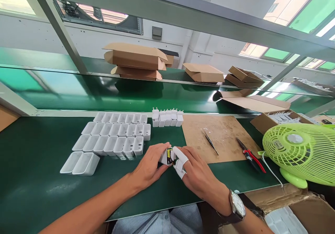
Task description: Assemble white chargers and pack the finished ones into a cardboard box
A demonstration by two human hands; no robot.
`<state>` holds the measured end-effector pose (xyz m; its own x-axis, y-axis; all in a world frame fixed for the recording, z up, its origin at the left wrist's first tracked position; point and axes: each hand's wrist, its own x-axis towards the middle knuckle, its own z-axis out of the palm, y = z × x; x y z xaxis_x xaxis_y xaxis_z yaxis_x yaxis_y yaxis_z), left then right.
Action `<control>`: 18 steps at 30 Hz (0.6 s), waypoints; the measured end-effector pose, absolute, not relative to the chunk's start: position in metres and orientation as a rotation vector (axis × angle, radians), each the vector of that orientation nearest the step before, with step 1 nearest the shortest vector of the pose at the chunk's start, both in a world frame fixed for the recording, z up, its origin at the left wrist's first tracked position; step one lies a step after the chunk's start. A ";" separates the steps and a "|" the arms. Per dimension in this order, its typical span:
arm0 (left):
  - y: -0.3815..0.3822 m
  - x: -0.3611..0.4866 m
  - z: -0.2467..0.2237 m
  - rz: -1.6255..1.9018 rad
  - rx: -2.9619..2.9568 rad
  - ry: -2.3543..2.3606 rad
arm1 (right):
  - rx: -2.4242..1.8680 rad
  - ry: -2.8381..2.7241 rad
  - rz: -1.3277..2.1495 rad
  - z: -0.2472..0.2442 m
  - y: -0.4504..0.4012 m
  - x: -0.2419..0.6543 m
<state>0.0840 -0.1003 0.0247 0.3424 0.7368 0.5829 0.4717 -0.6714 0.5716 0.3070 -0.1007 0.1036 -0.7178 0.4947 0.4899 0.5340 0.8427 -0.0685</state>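
At the left of the green desk (39, 199), open white housings (104, 140) stood in close rows, mouths upward, with two set nearer the person; packed side by side, they likely took little room and left each opening easy to reach. Just right of the farther rows, white plug pieces (167, 119) stood in a tight block, pins up, which probably spared the prongs and kept them apart from the open housings.

Nearer, between those rows and the brown board, the left hand (146, 166) had its fingers clamped on the sides of a white casing (163, 158), probably to steady it. The casing was tilted above the desk near its front edge, its open end towards the right hand (200, 173), so that the electronic parts (169, 154) inside faced the working fingers. The right fingers, wearing white finger covers (181, 154), were bent close together at that opening; whether they pinched a part could not be told.

Farther right, tweezers (210, 142) lay on the brown board (222, 122), which likely shielded the desk, and red-and-black pliers (251, 155) lay across its right edge, handles towards the person, handy for the right hand. At the far right stood a green fan (298, 152).
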 end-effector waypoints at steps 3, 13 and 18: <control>-0.101 0.085 0.025 1.229 2.309 1.044 | -0.764 -2.530 -0.100 0.102 -0.103 0.308; -0.106 0.085 0.030 0.971 2.090 0.859 | -0.883 -2.382 0.152 0.086 -0.100 0.314; -0.103 0.088 0.030 1.109 1.954 0.906 | -0.851 -2.305 0.196 0.075 -0.095 0.317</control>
